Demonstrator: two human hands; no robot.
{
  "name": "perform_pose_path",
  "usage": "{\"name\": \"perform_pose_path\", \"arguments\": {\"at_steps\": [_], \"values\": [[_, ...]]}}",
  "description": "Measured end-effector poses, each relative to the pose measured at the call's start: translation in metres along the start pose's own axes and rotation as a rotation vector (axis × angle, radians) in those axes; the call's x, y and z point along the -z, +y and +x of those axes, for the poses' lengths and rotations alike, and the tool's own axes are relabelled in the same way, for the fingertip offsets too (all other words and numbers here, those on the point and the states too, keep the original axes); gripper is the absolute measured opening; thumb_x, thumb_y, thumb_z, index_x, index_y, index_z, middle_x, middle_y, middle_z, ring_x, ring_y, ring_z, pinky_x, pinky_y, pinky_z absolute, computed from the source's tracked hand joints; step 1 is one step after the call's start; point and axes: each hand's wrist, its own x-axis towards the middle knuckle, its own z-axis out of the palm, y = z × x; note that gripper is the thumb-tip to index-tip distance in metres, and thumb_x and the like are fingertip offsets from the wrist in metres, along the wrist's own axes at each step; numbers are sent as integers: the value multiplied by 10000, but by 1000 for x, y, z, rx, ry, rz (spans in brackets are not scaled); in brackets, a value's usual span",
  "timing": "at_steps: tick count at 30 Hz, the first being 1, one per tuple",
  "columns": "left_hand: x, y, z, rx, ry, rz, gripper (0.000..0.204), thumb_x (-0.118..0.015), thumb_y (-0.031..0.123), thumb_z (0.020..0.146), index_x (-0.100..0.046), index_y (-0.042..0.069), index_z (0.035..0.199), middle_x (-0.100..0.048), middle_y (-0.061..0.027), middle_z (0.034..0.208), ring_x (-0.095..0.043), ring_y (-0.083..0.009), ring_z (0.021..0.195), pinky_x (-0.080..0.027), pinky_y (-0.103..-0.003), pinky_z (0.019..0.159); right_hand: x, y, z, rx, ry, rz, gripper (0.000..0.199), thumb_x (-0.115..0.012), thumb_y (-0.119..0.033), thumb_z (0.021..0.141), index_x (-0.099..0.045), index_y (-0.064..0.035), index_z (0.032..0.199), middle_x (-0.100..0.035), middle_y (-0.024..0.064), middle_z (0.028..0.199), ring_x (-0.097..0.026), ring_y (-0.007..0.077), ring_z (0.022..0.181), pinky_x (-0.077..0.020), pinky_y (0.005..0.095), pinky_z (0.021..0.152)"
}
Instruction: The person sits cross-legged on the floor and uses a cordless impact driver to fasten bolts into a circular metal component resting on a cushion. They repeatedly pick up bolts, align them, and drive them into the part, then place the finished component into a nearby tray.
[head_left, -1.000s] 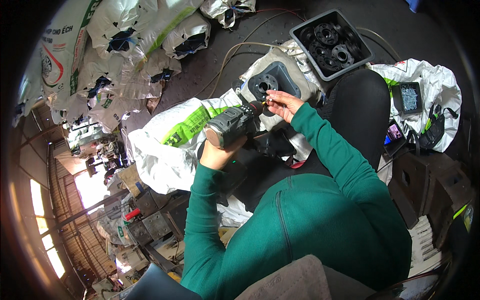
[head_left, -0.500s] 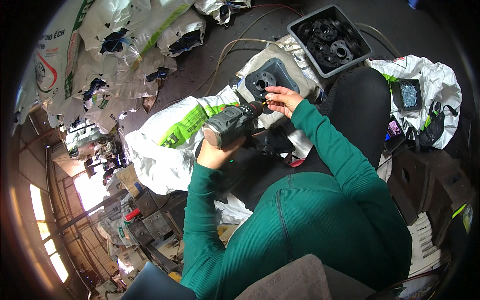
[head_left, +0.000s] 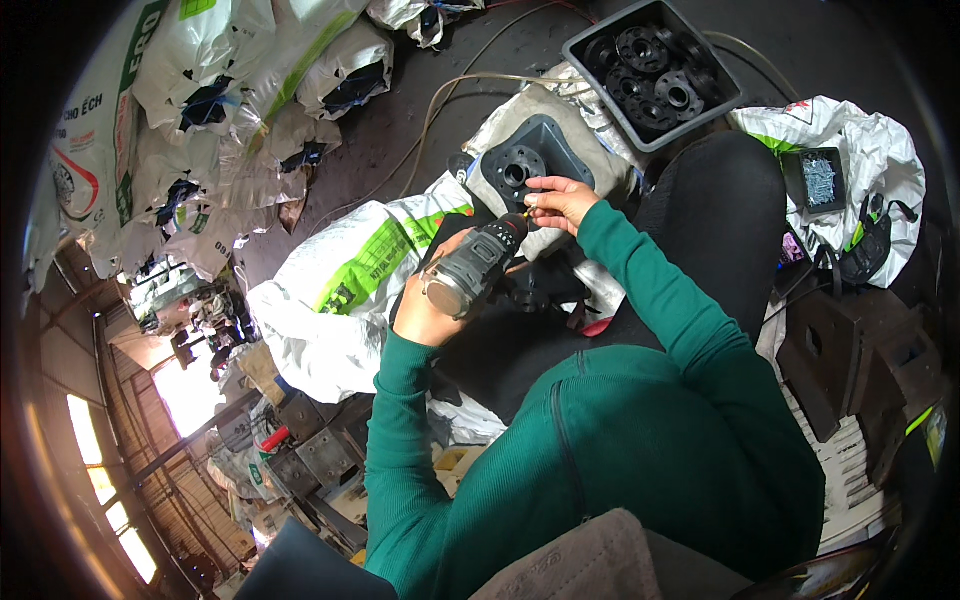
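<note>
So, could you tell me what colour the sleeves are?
Dark green sleeves, seen in the head view.

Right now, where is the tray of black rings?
In the head view, the grey tray of black rings sits on the floor at the top right, past the person's dark knee and just beyond the grey plate.

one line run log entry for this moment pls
left hand: grips power drill | right hand: pinches screw at drill tip | under: grey flanged part
</note>
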Motion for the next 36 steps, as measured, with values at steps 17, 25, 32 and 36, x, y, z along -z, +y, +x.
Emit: {"name": "perform_pose_path", "arguments": {"at_steps": [17, 25, 32, 36], "values": [[-10, -79, 90, 261, -6, -129, 454, -744, 155, 689, -578, 15, 1089, -633, -137, 1015, -609, -240, 946, -475, -329, 821, 20, 22, 52, 163, 458, -296, 289, -691, -331, 777, -662, -107, 958, -613, -42, 806, -473, 52, 582, -375, 214, 455], [-3, -83, 110, 450, -172, -121, 441, -739, 152, 691, -580, 12, 1077, -642, -134, 984, -617, -238, 924, -476, -323, 811, 19, 21, 53, 184, 454, -266, 386, -752, -237, 723, -627, 3, 998, -611, 28, 724, -533, 95, 601, -436, 235, 540], [-1, -86, 129, 236, -212, -61, 433, -723, 151, 701, -574, 22, 1087, -635, -130, 1003, -607, -240, 959, -466, -322, 837, 14, 17, 59, 202, 466, -296, 353, -745, -233, 722, -639, 4, 962, -629, 38, 714, -565, 102, 618, -459, 258, 604], [-1, -85, 130, 289, -222, -126, 375, -683, 52, 725, -565, 28, 1081, -620, -90, 983, -594, -204, 903, -473, -306, 777, 16, 17, 60, 194, 465, -333, 338, -742, -246, 720, -647, -15, 948, -619, 33, 669, -559, 103, 594, -455, 268, 596]]}}
